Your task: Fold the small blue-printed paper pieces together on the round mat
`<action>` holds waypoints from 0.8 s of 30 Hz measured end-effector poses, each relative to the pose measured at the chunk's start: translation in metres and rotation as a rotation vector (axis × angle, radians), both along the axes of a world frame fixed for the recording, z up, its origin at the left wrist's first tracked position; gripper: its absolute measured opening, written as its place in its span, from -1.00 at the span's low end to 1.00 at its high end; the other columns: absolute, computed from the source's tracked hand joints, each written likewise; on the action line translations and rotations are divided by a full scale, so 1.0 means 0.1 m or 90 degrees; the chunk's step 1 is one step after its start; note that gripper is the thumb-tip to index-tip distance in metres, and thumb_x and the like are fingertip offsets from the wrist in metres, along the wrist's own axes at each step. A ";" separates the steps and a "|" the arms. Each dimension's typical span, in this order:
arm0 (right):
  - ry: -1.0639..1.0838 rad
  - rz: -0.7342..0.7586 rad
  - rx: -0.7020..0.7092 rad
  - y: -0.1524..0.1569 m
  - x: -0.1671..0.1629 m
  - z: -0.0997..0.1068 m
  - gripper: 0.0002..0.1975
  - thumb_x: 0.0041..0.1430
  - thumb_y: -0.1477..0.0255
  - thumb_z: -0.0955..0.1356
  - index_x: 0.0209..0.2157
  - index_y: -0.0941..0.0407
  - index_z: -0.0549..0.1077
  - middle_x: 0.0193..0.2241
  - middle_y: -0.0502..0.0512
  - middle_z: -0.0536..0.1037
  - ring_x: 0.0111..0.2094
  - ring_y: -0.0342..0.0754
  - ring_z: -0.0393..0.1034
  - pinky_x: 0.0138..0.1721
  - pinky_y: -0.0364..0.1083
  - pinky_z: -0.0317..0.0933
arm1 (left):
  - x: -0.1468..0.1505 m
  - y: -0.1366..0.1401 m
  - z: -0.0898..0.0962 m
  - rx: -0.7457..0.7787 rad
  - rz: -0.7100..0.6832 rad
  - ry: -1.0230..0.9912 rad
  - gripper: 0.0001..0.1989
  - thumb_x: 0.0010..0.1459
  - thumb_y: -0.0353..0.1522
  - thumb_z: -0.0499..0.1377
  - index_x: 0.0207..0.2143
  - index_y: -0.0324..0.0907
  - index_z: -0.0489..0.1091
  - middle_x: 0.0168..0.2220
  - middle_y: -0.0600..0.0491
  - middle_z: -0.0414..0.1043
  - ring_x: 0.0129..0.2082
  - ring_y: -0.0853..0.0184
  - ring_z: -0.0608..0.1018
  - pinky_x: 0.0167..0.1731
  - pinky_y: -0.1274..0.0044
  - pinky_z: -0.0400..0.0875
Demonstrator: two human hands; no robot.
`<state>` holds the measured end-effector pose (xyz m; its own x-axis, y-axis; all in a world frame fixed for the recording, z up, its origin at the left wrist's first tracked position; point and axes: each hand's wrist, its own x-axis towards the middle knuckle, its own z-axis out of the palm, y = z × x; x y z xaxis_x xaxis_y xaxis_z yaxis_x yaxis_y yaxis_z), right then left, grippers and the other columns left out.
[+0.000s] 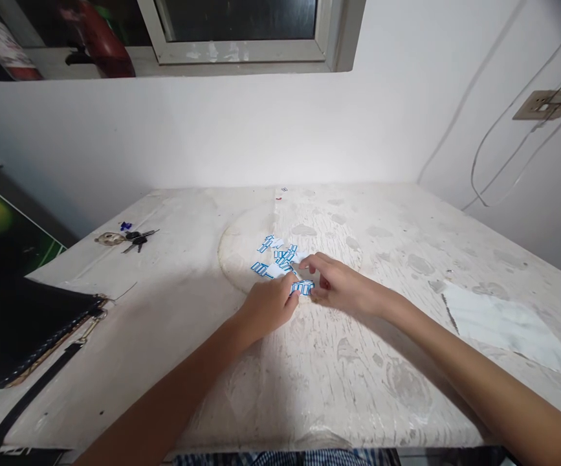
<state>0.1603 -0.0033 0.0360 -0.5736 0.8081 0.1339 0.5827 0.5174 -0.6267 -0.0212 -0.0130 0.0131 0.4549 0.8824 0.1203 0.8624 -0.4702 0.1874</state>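
My left hand is closed, thumb and fingers pinching the left end of a small white paper piece with blue-outlined boxes. Close by on the right is my right hand, its fingers curved and apart. The right thumb is at or near the piece's right end; whether it touches cannot be made out. Just beyond both hands lies a loose pile of similar white and blue paper pieces, some overlapping and some blank side up. My fingers hide part of the pile.
The pale, worn table meets a white wall. Keys lie at the left, behind a black bag with a strap. A white cloth or paper sheet rests at the right. Cables hang from a wall socket.
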 end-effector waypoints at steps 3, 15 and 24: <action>0.012 0.036 -0.035 0.02 0.00 -0.03 -0.55 -0.03 0.59 0.22 -0.03 0.11 0.18 -0.32 0.06 0.31 -0.47 -0.19 0.19 -0.45 -0.17 0.07 | 0.00 0.00 -0.01 0.009 -0.014 0.036 -0.79 0.20 -0.29 -0.13 -0.32 -0.17 0.23 -0.51 0.07 0.37 -0.58 0.35 0.40 -0.62 0.53 0.00; 0.040 -0.007 0.048 0.11 -0.01 -0.13 -0.56 0.02 0.59 0.20 -0.01 0.12 0.23 -0.29 0.11 0.40 -0.46 -0.16 0.28 -0.45 -0.15 0.17 | 0.01 -0.01 0.02 0.020 -0.005 0.088 -0.73 0.22 -0.23 -0.16 -0.30 -0.17 0.23 -0.54 0.08 0.39 -0.59 0.34 0.42 -0.63 0.56 0.01; -0.084 -0.033 0.262 0.43 0.06 -0.49 -0.61 0.21 0.43 0.13 0.07 0.10 0.23 0.12 0.15 0.23 0.14 0.06 0.06 0.08 0.12 0.00 | 0.04 0.02 -0.01 0.040 -0.008 0.154 -0.69 0.25 -0.28 -0.24 -0.26 -0.20 0.23 -0.51 0.01 0.41 -0.55 0.28 0.46 -0.61 0.55 0.09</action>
<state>0.1666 0.0401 -0.0134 -0.5677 0.7309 0.3789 0.6753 0.6767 -0.2935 -0.0172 -0.0106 0.0120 0.4882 0.8706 0.0605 0.8726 -0.4856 -0.0535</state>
